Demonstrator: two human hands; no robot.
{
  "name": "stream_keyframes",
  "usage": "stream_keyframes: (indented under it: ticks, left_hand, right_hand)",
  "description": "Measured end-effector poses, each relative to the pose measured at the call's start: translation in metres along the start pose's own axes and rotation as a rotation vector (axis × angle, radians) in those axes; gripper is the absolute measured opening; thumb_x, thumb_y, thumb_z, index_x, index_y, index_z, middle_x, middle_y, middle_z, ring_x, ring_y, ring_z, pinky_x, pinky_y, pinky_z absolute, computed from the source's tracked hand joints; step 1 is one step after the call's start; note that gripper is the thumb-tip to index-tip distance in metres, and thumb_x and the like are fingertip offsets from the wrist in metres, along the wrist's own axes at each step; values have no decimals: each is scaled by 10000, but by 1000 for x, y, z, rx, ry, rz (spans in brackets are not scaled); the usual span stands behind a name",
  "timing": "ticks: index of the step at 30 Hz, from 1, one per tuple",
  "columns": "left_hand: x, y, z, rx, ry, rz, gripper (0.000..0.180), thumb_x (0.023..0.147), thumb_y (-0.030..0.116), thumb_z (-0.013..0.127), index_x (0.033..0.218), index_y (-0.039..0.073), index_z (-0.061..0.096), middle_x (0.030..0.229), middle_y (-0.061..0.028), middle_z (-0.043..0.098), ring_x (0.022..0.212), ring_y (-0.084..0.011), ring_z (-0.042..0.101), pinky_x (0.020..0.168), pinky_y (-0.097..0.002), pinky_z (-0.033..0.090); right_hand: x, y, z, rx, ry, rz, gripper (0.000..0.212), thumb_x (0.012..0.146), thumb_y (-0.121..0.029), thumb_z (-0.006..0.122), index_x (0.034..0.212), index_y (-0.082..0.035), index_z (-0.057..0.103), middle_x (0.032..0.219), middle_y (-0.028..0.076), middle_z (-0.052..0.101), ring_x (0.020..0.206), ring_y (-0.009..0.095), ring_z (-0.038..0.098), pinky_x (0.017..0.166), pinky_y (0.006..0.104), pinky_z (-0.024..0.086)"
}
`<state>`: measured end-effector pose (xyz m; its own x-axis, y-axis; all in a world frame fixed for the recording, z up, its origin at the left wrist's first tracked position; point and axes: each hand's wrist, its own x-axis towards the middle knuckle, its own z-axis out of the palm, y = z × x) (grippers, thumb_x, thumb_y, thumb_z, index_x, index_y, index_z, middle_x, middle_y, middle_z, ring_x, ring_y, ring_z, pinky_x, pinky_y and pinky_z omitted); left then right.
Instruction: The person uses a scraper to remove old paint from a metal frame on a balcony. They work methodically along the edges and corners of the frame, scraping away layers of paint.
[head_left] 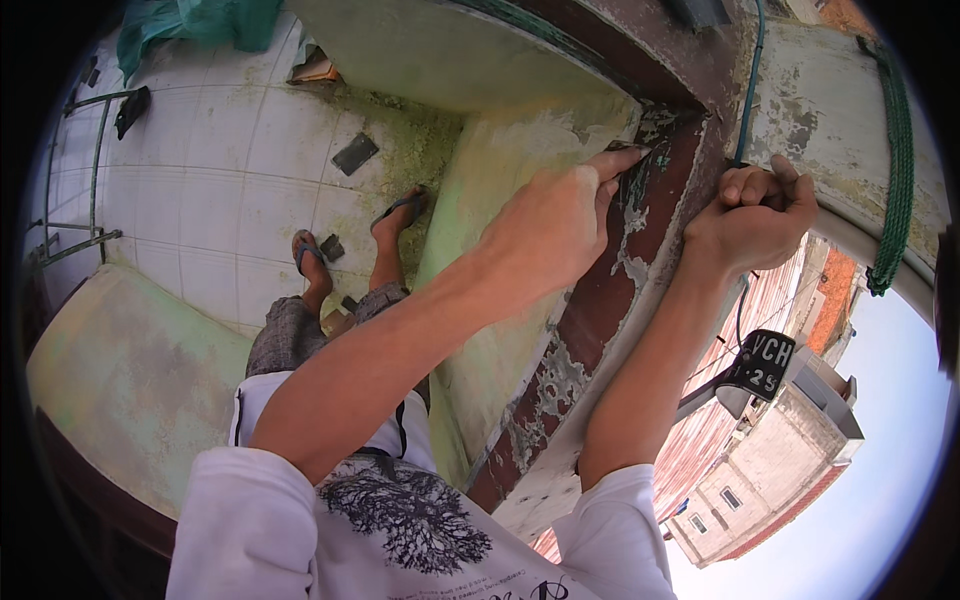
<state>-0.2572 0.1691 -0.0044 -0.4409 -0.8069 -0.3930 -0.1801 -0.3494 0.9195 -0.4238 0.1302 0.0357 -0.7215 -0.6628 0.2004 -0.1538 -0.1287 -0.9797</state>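
Paint (595,310) may flake if your half-closed left hand (552,222), hold unclear, presses; your right hand (752,222) curls loosely, seemingly empty.

Rough, peeling painted ledge (597,312)

Below you, the tiled floor (210,150), stained toward the right, bears your sandalled feet (313,265), a dark scrap (332,248) between them and a larger slab (355,154) farther away.

Daylt, brightest at sky (865,490) lwr R, soft shadows, fisheye bend w/ blk rim.
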Motion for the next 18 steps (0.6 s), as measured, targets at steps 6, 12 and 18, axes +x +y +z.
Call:
stream_keyframes:
  ticks: [6,12,18]
  left_hand:
    - [-23,-17,16,-65,19,86,421,1125,114,472,1531,89,580,1139,-293,747,960,-365,751,882,-427,571]
    - [-36,-18,25,-52,110,222,431,1117,98,494,1538,116,581,793,-180,650,677,-249,599,709,-391,525]
    - [-55,-9,21,-167,-81,-46,444,1089,50,526,1522,112,598,626,-142,515,534,-210,484,595,-375,470]
  right_hand:
    - [3,0,7,-2,13,-20,408,1063,-322,515,911,35,645,551,27,384,506,147,399,503,296,329]
    - [5,4,3,12,-23,-40,421,1051,-331,531,894,42,646,567,44,417,519,150,409,508,309,332]
    - [5,2,5,16,27,-10,380,1034,-301,539,915,44,647,564,41,408,514,150,405,519,308,343]
